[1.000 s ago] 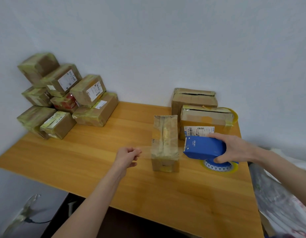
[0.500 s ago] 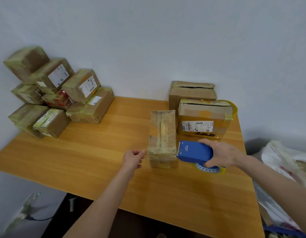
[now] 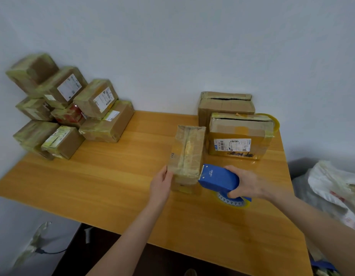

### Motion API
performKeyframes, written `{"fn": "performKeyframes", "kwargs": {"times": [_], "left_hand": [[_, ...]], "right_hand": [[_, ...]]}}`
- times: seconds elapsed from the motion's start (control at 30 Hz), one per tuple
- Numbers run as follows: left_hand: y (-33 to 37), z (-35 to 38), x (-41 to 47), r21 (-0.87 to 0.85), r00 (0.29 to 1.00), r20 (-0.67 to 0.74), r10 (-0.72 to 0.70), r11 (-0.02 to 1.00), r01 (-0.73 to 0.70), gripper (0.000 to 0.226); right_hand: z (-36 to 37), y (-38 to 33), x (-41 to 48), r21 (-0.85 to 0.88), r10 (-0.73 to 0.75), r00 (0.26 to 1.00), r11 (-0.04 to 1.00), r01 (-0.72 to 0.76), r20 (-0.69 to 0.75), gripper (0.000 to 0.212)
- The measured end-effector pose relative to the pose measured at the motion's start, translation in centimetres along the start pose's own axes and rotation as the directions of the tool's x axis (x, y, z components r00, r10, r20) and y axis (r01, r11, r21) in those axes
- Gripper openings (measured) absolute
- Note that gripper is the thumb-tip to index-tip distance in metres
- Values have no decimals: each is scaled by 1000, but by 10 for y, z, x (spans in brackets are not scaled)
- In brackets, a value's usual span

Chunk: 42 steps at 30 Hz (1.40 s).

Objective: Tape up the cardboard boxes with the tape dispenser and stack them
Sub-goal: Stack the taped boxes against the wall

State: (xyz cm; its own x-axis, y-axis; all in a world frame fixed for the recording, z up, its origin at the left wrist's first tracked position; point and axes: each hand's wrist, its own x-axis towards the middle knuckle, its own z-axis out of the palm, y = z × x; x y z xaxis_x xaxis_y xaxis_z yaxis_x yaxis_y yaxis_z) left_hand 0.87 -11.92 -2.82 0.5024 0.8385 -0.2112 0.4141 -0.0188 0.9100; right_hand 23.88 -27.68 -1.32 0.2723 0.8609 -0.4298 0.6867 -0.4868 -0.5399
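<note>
Head view, from left to right: a pile of taped cardboard boxes [image 3: 69, 108] sits stacked against the wall at the far left corner of the wooden table [image 3: 113, 176]. Near the table's middle, the left hand [image 3: 160, 183] lies with fairly straight fingers against the left side of a narrow cardboard box [image 3: 187, 154], which stands on the tabletop. The blue tape dispenser [image 3: 218, 179] has its front edge touching that box's right side at the near end. The right hand [image 3: 246, 184] grips the dispenser, fingers curled round its body. Behind stand a labelled box [image 3: 239, 136] and a plain box [image 3: 225, 105]. A plastic bag [image 3: 336, 188] lies beyond the table's right edge.
</note>
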Motion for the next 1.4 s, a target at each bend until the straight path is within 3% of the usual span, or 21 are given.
{"fn": "performKeyframes", "kwargs": {"times": [0.13, 0.2, 0.27, 0.33, 0.4, 0.47, 0.63, 0.8, 1.0, 1.3, 1.4], "left_hand": [[5, -12, 3, 320, 998, 33, 46, 946, -54, 50], [8, -14, -4, 580, 955, 88, 284, 765, -280, 51], [15, -7, -6, 713, 862, 271, 428, 512, -478, 51], [19, 2, -6, 757, 823, 431, 369, 347, -553, 49], [12, 5, 0, 784, 818, 483, 313, 261, -563, 49], [1, 2, 7, 786, 820, 474, 321, 267, -558, 52], [-12, 2, 11, 732, 763, 443, 470, 302, -611, 90], [-9, 1, 12, 735, 771, 433, 468, 311, -602, 83], [-14, 4, 16, 719, 758, 453, 469, 311, -621, 89], [-7, 6, 12, 729, 779, 414, 471, 342, -593, 50], [-4, 5, 13, 761, 797, 441, 412, 300, -576, 52]], "right_hand": [[5, -8, 5, 20, -18, 1000, 1000, 18, -9, 80], [6, -10, 5, 17, -28, 1000, 999, 28, -3, 81], [6, -8, 4, 9, -29, 999, 1000, 29, -14, 82], [4, -6, 0, 0, -26, 999, 1000, 26, -21, 83], [1, -5, -3, -1, -38, 999, 999, 38, -24, 85], [0, -4, -5, -18, -57, 998, 998, 56, -36, 85], [-4, 8, -18, 19, -70, 996, 997, 72, -53, 83], [-13, 21, -34, -152, -6, 999, 988, 0, -39, 86], [-1, -13, -9, -392, 2, 1000, 920, -12, -25, 81], [-17, -43, 9, -410, 67, 994, 912, -25, 90, 81], [-24, -50, 9, -422, 86, 992, 906, -39, 94, 76]]}}
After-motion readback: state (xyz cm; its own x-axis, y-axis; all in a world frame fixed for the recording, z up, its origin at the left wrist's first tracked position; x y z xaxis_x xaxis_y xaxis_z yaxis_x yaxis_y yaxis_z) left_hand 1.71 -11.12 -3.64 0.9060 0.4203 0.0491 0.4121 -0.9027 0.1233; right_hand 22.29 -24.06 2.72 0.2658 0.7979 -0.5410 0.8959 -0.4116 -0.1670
